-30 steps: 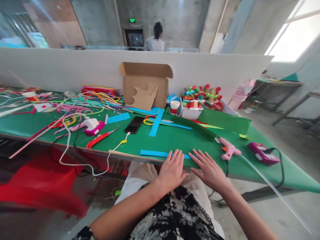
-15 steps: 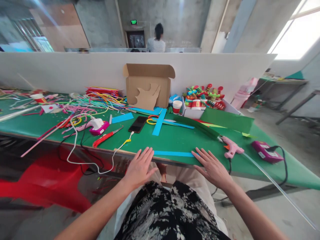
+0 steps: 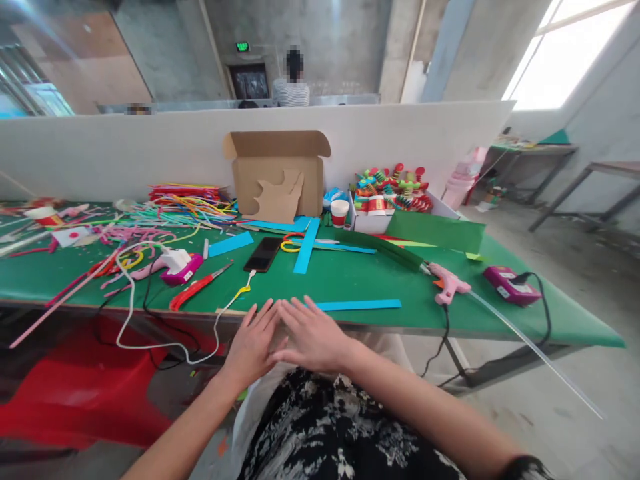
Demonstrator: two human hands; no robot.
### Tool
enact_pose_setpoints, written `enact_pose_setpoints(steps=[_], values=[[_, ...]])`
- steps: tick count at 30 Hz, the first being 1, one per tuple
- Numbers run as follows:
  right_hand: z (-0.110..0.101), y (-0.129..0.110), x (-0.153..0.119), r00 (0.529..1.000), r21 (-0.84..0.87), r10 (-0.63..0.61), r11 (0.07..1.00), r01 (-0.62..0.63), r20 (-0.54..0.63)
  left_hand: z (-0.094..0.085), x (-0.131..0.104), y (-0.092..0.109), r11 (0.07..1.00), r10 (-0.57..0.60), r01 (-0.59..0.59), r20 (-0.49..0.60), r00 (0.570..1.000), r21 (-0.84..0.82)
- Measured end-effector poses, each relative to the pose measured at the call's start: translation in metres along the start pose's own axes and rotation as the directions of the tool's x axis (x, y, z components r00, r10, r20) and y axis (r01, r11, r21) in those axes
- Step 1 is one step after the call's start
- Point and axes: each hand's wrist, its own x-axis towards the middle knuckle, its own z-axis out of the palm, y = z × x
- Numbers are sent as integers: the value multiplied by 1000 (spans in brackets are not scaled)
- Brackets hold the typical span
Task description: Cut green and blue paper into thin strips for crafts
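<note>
At the table's front edge lies a narrow blue strip [image 3: 360,305]. My right hand [image 3: 313,333] is at its left end, fingers stretched out and touching or overlapping my left hand. My left hand [image 3: 255,343] rests at the edge with its fingers spread, and I see nothing held in it. Behind the hands, a wider blue strip [image 3: 307,247] crosses yellow-and-red-handled scissors [image 3: 291,244]. A black phone [image 3: 263,255] with a white cable lies to their left. To the right, a pink glue gun [image 3: 449,283] lies beside folded dark green paper [image 3: 383,248].
A red-handled cutter [image 3: 197,288] and purple power adapters [image 3: 183,269] lie on the green table. Behind stand an open cardboard box [image 3: 280,150], a paper cup [image 3: 339,213] and a box of colourful figures [image 3: 357,217]. A person [image 3: 294,90] is beyond the partition.
My right hand has moved left from the strip's right end to my left hand, uncovering that end. The view has shifted slightly to the right.
</note>
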Motion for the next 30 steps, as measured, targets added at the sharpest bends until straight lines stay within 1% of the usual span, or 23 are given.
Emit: enact_pose_setpoints(steps=[1,3,4,6,9,13,18,21,27,30], values=[[10,-6,9,1000,24,1,1000,-1,-14,0,0,-1,1000,7,-7,6,1000,4],[25,-8,17,998,30,40,999,-39,-43,1,0,-2,1000,9,-10,19,1000,15],[30,-6,16,997,17,56,998,-55,-52,1,0,-3,1000,6,-7,25,1000,20],[33,4,8,996,-23,69,997,-70,-56,0,1,-3,1000,7,-8,29,1000,20],[26,19,-14,996,-75,85,993,-87,-41,-2,1,-2,1000,4,-4,14,1000,0],[10,37,-46,987,-118,157,980,-160,-31,0,0,-2,999,-12,11,-32,999,-35],[-10,60,-90,954,-165,297,940,-299,-40,5,-2,-3,999,-12,10,-64,998,-34],[-19,73,-113,937,-186,342,918,-350,-74,5,-2,-2,999,-20,18,-62,998,-35],[-30,95,-146,908,-263,402,869,-420,-119,3,-1,0,998,-38,34,-71,997,-52],[-36,105,-158,894,-263,418,855,-447,-161,5,-1,-1,999,-42,39,-81,996,-34]])
